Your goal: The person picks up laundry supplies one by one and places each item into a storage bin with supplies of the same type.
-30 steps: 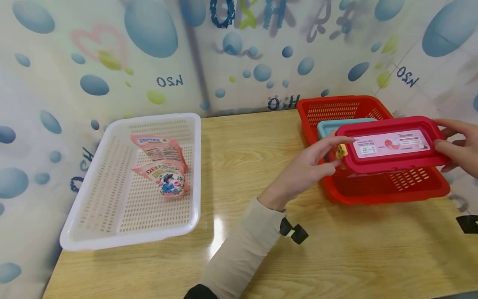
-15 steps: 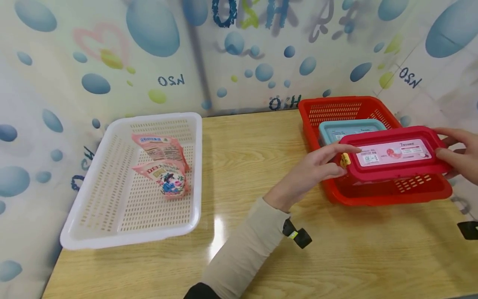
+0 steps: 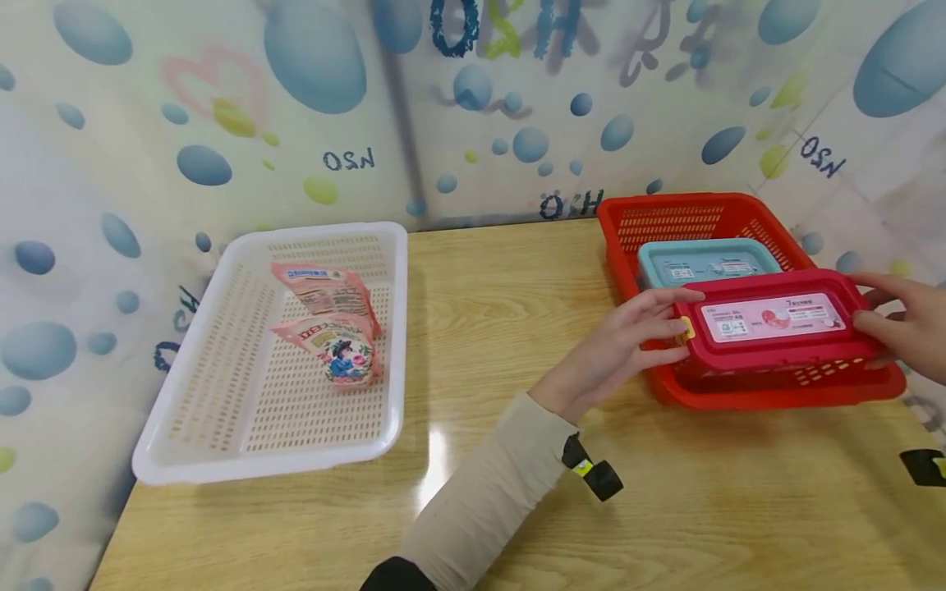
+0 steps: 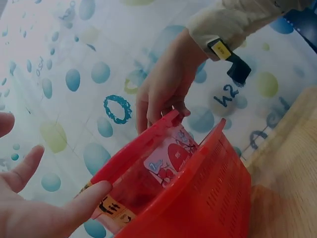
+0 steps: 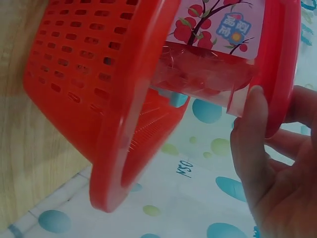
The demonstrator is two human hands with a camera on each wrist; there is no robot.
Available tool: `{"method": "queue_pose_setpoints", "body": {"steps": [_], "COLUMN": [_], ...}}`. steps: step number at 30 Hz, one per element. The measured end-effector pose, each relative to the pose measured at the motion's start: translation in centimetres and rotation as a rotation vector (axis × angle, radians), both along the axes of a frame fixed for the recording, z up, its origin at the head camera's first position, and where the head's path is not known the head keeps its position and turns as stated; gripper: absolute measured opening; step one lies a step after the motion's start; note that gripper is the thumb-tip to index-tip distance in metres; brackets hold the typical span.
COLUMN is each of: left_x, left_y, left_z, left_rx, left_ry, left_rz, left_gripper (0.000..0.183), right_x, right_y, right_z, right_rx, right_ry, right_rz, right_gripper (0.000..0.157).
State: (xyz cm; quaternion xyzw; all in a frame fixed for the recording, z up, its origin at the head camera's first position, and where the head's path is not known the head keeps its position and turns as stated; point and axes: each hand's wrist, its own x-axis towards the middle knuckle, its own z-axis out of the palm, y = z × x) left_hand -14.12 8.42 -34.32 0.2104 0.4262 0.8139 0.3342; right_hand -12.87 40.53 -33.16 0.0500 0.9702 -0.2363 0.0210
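A clear plastic box with a crimson lid (image 3: 776,349) and a pink label is held slightly tilted over the front of the red basket (image 3: 783,400). My right hand (image 3: 905,324) grips its right end, thumb at the front of the lid's edge and fingers behind. At the other end, my left hand (image 3: 609,349) has its fingers extended against the yellow-stickered side. The left wrist view shows the left thumb (image 4: 89,198) at that corner, the other fingers spread away. A light blue lidded box (image 3: 709,256) sits in the basket behind, partly covered.
A white basket (image 3: 397,369) on the left of the wooden table (image 3: 510,279) holds pink printed packets (image 3: 347,353). Behind the table hangs a wall covering (image 3: 488,180) with blue and green dots.
The crimson-lidded box has come down and toward me, uncovering more of the light blue box. The left fingers have shifted from the lid's top toward its end. The head view has shifted slightly.
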Motion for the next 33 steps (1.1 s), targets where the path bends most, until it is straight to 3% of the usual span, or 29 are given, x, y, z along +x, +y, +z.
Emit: {"method": "queue_pose_setpoints", "body": {"steps": [9, 20, 33], "left_x": [-0.2, -0.3, -0.1], "left_y": [0.1, 0.4, 0.9], "left_z": [-0.4, -1.0, -1.0], "left_rx": [0.036, 0.073, 0.051], "left_ry": [-0.023, -0.031, -0.044], "left_rz": [0.018, 0.046, 0.000], "left_gripper": [0.036, 0.037, 0.040], "right_x": [-0.5, -0.5, -0.7], "right_y": [1.1, 1.1, 1.4], "right_z": [-1.4, -1.9, -2.2], "right_rx": [0.004, 0.019, 0.091], "right_ry": [-0.050, -0.078, -0.110], "right_rz": [-0.004, -0.009, 0.028], "right_gripper": [0.065, 0.069, 0.071]}}
